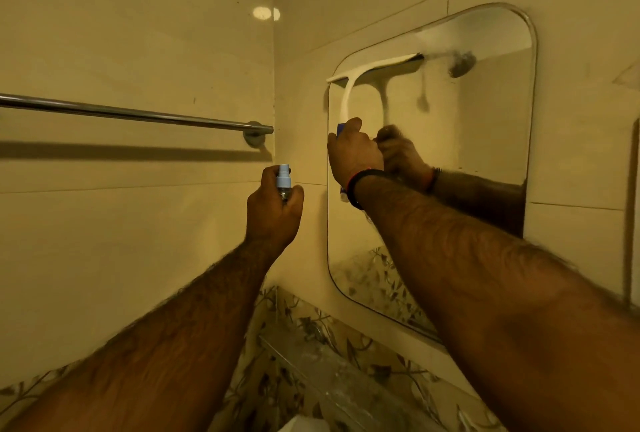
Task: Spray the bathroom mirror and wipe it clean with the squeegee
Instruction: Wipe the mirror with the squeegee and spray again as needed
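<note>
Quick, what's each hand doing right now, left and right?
Left hand: closed around the spray bottle, held off the wall.
Right hand: closed on the squeegee handle, blade against the mirror.

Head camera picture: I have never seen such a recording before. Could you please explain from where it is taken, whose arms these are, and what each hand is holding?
There is no machine here. A person wears one camera on the head; it looks forward and down, so the two bare arms reaching in from below are that person's own.

The left hand has its grip closed around a small spray bottle with a pale blue nozzle, held in front of the tiled wall.

The right hand grips the handle of a white squeegee. Its blade lies against the upper left part of the mirror, which has rounded corners. The second hand and squeegee inside the mirror are only reflections.

A metal towel bar is fixed to the wall on the left.
</note>
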